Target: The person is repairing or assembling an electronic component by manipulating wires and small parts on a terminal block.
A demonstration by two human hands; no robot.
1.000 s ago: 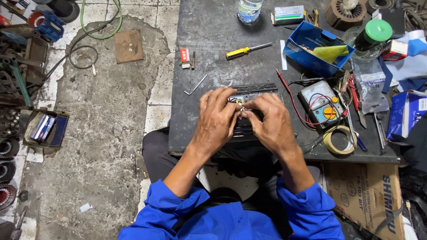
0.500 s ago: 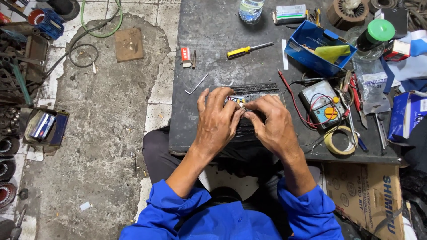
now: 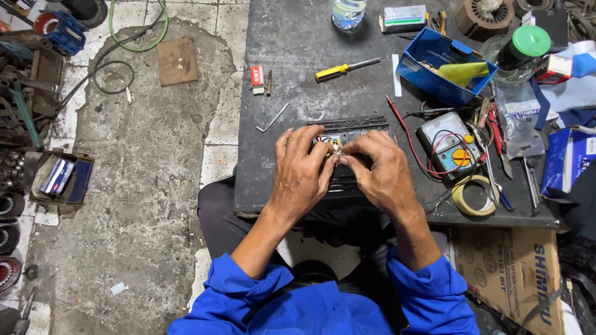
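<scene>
While pinching the small wires [image 3: 336, 149] between left hand [image 3: 302, 174] and right hand [image 3: 380, 172], keep both braced on the black finned unit [image 3: 351, 127] beneath, twisting gently.

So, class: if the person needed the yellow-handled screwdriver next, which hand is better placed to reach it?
Probably the left hand: the screwdriver lies up the bench nearer its side, while the right hand pinches small wires on the black finned device.

An open blue cardboard box [image 3: 442, 69] stands far right on the table, a brown printed carton [image 3: 509, 273] near right on the floor, a white-and-green flat packet [image 3: 404, 17] at the far edge.
</scene>
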